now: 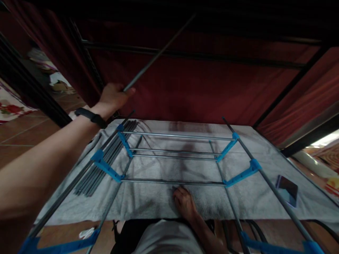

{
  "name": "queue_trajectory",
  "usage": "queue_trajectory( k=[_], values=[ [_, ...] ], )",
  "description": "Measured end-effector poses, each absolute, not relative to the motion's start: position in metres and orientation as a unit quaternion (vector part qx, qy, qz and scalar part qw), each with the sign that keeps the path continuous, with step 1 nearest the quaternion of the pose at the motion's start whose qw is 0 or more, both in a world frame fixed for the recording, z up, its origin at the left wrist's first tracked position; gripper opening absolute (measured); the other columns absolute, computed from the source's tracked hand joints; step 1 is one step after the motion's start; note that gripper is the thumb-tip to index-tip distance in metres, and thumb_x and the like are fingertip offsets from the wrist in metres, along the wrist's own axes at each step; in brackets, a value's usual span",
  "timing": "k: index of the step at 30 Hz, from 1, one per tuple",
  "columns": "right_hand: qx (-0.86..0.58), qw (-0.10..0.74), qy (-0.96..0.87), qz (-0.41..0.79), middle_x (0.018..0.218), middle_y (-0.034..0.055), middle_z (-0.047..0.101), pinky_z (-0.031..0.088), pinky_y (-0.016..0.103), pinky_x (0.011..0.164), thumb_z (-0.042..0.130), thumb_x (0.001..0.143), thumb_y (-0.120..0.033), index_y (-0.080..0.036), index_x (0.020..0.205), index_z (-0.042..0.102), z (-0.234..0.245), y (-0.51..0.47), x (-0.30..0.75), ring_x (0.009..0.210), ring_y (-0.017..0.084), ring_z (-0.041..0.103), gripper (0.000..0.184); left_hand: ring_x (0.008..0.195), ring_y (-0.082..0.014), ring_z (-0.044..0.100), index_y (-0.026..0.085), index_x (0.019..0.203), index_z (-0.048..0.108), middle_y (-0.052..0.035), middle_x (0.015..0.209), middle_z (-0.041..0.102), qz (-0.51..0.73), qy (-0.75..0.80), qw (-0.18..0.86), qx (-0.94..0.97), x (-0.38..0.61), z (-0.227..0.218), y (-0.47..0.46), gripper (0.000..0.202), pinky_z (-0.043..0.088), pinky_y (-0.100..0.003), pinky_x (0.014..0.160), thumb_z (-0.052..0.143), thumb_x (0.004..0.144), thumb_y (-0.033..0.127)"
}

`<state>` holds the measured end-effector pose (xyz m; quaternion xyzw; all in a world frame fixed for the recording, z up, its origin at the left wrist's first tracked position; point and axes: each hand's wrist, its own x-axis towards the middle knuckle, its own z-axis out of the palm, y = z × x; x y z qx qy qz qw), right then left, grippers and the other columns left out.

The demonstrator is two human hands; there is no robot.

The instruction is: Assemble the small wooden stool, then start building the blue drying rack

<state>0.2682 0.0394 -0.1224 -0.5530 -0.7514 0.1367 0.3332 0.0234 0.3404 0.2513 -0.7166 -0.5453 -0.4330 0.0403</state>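
Note:
My left hand [113, 98], with a black band on the wrist, is raised and closed around the lower end of a long grey metal rod [159, 53] that slants up and to the right. My right hand [184, 203] rests low on the grey cloth [164, 201], fingers curled down onto it, just under the nearest crossbar of a metal rack frame [172, 181] with blue plastic connectors [107, 169]. A bundle of loose grey rods [106, 158] lies on the cloth at the left, under the frame.
A dark phone [287, 190] lies on the cloth at the right. Dark red curtains [201, 91] on black rails hang behind. Tiled floor and scattered items show at the left, a patterned mat at far left.

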Motion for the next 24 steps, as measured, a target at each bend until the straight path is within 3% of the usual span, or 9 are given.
queue_trajectory(
  k=[3, 6, 8, 10, 14, 19, 24],
  values=[
    [-0.552, 0.330, -0.751, 0.149, 0.085, 0.0036, 0.063, 0.047, 0.030, 0.077, 0.048, 0.085, -0.004, -0.022, 0.084, 0.061, -0.122, 0.039, 0.269, 0.082, 0.018, 0.059, 0.022, 0.096, -0.0230, 0.067, 0.000, 0.078, 0.059, -0.0014, 0.082, 0.059, -0.332, -0.563, 0.047, -0.755, 0.068, 0.260, 0.317, 0.064, 0.045, -0.043, 0.089, 0.054, 0.087, 0.063],
    [-0.555, 0.332, -0.747, 0.153, 0.085, 0.0032, 0.063, 0.046, 0.030, 0.079, 0.047, 0.087, -0.005, -0.022, 0.084, 0.061, -0.120, 0.039, 0.270, 0.082, 0.018, 0.059, 0.022, 0.097, -0.0253, 0.067, 0.004, 0.090, 0.065, -0.0014, 0.085, 0.064, -0.291, -0.541, 0.078, -0.785, 0.095, 0.247, 0.290, 0.051, 0.048, -0.044, 0.089, 0.061, 0.088, 0.055],
    [-0.556, 0.331, -0.746, 0.157, 0.085, 0.0027, 0.063, 0.046, 0.029, 0.079, 0.046, 0.086, -0.004, -0.022, 0.084, 0.060, -0.119, 0.039, 0.270, 0.082, 0.017, 0.058, 0.023, 0.097, -0.0273, 0.067, 0.013, 0.099, 0.069, -0.0032, 0.086, 0.067, -0.280, -0.514, 0.106, -0.804, 0.105, 0.227, 0.270, 0.035, 0.049, -0.043, 0.088, 0.063, 0.089, 0.046],
    [-0.555, 0.329, -0.747, 0.162, 0.085, 0.0028, 0.062, 0.046, 0.028, 0.078, 0.045, 0.085, -0.003, -0.022, 0.084, 0.060, -0.118, 0.039, 0.270, 0.082, 0.017, 0.058, 0.024, 0.091, -0.0268, 0.068, 0.021, 0.096, 0.070, -0.0040, 0.086, 0.069, -0.281, -0.482, 0.099, -0.824, 0.111, 0.200, 0.249, 0.022, 0.050, -0.038, 0.083, 0.065, 0.088, 0.041],
    [-0.568, 0.342, -0.727, 0.179, 0.084, 0.0026, 0.062, 0.046, 0.028, 0.078, 0.045, 0.084, -0.004, -0.023, 0.081, 0.060, -0.117, 0.039, 0.270, 0.084, 0.017, 0.059, 0.024, 0.078, -0.0239, 0.068, 0.025, 0.092, 0.066, -0.0040, 0.086, 0.069, -0.275, -0.446, 0.065, -0.849, 0.118, 0.140, 0.206, 0.011, 0.046, -0.032, 0.066, 0.059, 0.090, 0.033],
    [-0.565, 0.469, -0.616, 0.286, 0.081, 0.0020, 0.065, 0.047, 0.027, 0.075, 0.041, 0.089, -0.012, -0.022, 0.082, 0.062, -0.119, 0.039, 0.278, 0.081, 0.015, 0.062, 0.025, 0.078, -0.0221, 0.066, 0.025, 0.090, 0.065, -0.0037, 0.088, 0.069, -0.249, -0.425, 0.030, -0.870, 0.107, 0.071, 0.170, 0.010, 0.045, -0.031, 0.068, 0.055, 0.090, 0.027],
    [-0.595, 0.586, -0.432, 0.339, 0.074, 0.0008, 0.063, 0.046, 0.028, 0.069, 0.049, 0.088, -0.029, -0.022, 0.082, 0.065, -0.102, 0.046, 0.306, 0.072, 0.016, 0.057, 0.018, 0.084, -0.0226, 0.065, 0.022, 0.096, 0.065, -0.0045, 0.096, 0.071, -0.216, -0.475, 0.017, -0.853, 0.067, 0.033, 0.165, 0.017, 0.045, -0.032, 0.074, 0.050, 0.093, 0.028]
  ],
)
